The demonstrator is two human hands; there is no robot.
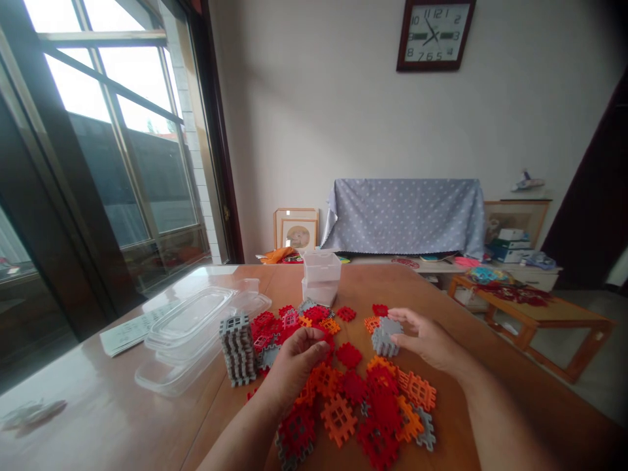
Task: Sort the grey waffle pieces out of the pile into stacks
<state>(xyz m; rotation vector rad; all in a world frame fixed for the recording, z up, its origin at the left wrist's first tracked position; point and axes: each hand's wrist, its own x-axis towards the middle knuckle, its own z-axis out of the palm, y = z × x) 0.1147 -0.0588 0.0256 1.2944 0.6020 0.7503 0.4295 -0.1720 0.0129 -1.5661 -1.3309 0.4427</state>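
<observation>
On the glossy wooden desk (461, 418), left to right: stacked clear plastic trays (189, 333), one tall stack of grey waffled plastic tiles (238, 350), then the loose red and orange tiles (338, 412). My left hand (294, 366) curls over them, its grip hidden, while my half-open right hand (426, 338) touches one grey tile cube (385, 340).

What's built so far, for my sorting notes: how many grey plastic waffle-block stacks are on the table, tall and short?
Tall grey plastic waffle-block stack: 1
Short grey plastic waffle-block stack: 1
Total: 2
</observation>
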